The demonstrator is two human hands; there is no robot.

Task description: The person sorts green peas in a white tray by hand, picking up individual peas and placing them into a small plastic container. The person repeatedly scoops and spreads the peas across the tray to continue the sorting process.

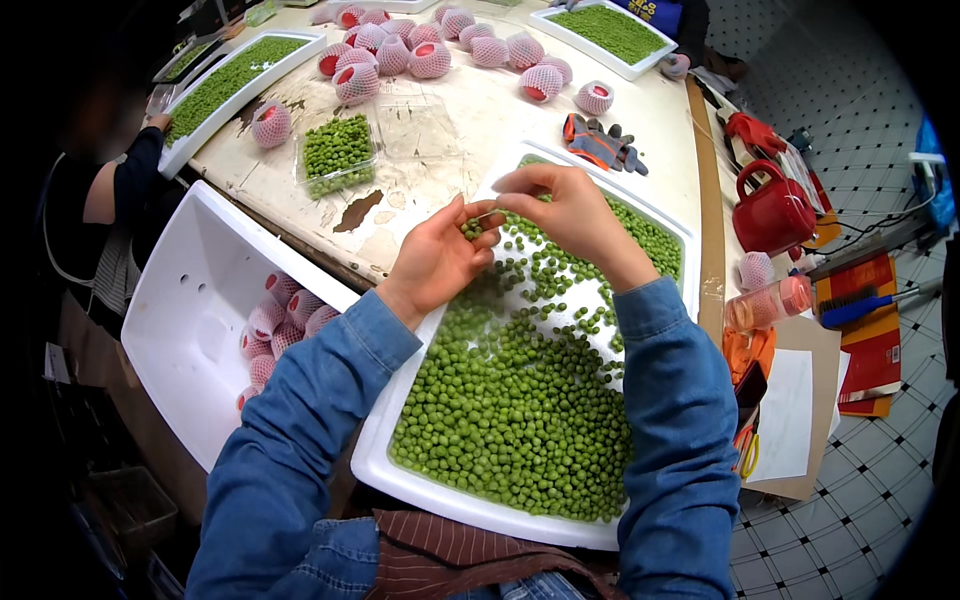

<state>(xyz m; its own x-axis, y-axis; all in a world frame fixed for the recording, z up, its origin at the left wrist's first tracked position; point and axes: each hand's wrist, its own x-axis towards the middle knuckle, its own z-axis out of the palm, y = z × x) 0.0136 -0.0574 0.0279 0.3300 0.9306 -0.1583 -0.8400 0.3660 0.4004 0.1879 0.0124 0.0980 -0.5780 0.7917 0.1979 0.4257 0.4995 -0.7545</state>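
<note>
Green peas [517, 420] lie loose in a white foam tray [480, 517] in front of me, dense at the near end and sparser in the middle. My left hand [450, 255], palm up and fingers curled, holds a few peas above the tray's left side. Close beside it, my right hand [562, 217] is bent down with thumb and forefinger near the left fingertips; whether something small is pinched there cannot be told. An open clear plastic clamshell box [337, 180] with peas in its base stands beyond my left hand, its lid folded back to the right.
Fruits in pink foam nets [394, 54] sit at the back. A grey-orange work glove [604, 144] lies beyond the tray. At left stands a white foam box [191, 330] with netted fruits; at right, a red kettle [772, 214] and bottle [769, 302]. Two other people work at pea trays.
</note>
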